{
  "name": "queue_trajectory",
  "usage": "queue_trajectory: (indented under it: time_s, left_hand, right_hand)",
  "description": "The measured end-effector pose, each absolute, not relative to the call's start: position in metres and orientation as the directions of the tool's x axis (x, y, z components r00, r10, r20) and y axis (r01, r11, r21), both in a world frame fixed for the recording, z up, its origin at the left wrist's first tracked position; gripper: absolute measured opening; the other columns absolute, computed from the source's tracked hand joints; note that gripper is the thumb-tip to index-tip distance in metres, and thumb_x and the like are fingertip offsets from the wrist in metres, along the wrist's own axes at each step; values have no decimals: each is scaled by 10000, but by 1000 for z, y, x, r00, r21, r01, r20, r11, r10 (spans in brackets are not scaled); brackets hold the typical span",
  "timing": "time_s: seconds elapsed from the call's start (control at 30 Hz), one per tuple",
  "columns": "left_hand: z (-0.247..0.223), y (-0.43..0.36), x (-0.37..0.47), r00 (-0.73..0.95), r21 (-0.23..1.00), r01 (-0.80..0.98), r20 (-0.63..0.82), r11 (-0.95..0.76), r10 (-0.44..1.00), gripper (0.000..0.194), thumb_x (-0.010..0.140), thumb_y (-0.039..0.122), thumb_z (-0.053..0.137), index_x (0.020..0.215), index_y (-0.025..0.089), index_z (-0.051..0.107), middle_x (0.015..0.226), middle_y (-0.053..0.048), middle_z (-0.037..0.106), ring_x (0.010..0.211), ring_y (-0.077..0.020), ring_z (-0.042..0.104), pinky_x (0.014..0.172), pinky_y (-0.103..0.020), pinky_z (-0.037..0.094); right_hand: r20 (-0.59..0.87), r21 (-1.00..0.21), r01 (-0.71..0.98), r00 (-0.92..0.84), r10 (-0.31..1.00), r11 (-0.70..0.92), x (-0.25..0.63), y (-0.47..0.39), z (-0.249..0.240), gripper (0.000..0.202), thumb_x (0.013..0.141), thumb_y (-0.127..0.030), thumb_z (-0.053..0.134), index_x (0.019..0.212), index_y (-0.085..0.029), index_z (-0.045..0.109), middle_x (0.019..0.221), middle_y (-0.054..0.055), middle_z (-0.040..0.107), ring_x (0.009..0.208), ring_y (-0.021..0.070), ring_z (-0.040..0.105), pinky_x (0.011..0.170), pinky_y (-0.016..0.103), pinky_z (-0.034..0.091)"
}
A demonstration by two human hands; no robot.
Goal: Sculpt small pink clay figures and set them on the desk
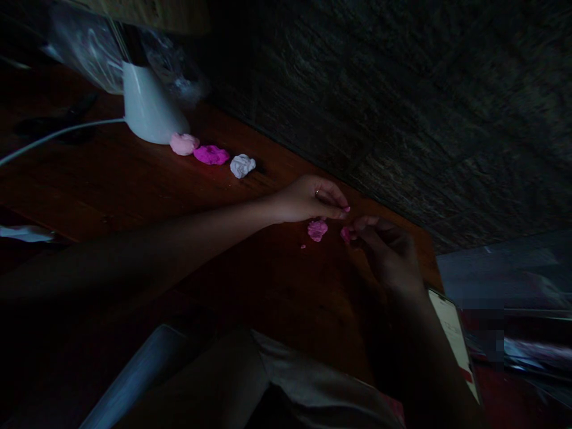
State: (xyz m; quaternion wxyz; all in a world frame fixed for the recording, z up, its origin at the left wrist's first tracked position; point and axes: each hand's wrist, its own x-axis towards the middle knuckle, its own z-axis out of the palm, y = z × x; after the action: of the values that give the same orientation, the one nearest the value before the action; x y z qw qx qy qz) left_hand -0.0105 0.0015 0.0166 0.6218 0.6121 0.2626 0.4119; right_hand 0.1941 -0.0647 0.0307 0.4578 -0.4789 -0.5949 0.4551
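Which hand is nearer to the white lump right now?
Left. The left hand is the closer one, apart from the white lump; the right hand is farther away, beyond the left hand as seen from the lump.

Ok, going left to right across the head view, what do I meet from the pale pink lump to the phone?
Pale pink lump, magenta lump, white lump, pink clump, right hand, phone.
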Motion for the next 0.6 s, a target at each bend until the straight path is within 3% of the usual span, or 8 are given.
queue_trajectory:
  time_s: [0.13,0.43,0.6]
  left_hand:
    - [16,2,-10,524,976,-194,190,-101,830,177,735,128,809,888,99,724,848,-34,746,749,-84,675,712,-221,510]
    - [14,3,-10,517,975,-192,195,-109,834,196,727,163,818,896,103,740,859,-51,748,755,-105,671,709,-243,497]
    - [12,3,-10,510,981,-167,175,-102,842,242,722,179,829,938,97,754,906,-73,752,785,-125,673,743,-273,500]
  right_hand:
    - [156,-969,173,-111,981,174,194,-65,31,201,822,-454,847,814,-258,804,776,5,737,699,125,640,633,246,502]
    - [172,-981,92,-24,985,173,192,-65,32,165,799,-408,872,865,-268,815,801,-7,755,665,95,646,626,218,527]
    - [108,-991,-65,82,991,113,190,-60,37,278,639,-377,966,852,-280,815,789,-32,736,620,67,600,563,183,514]
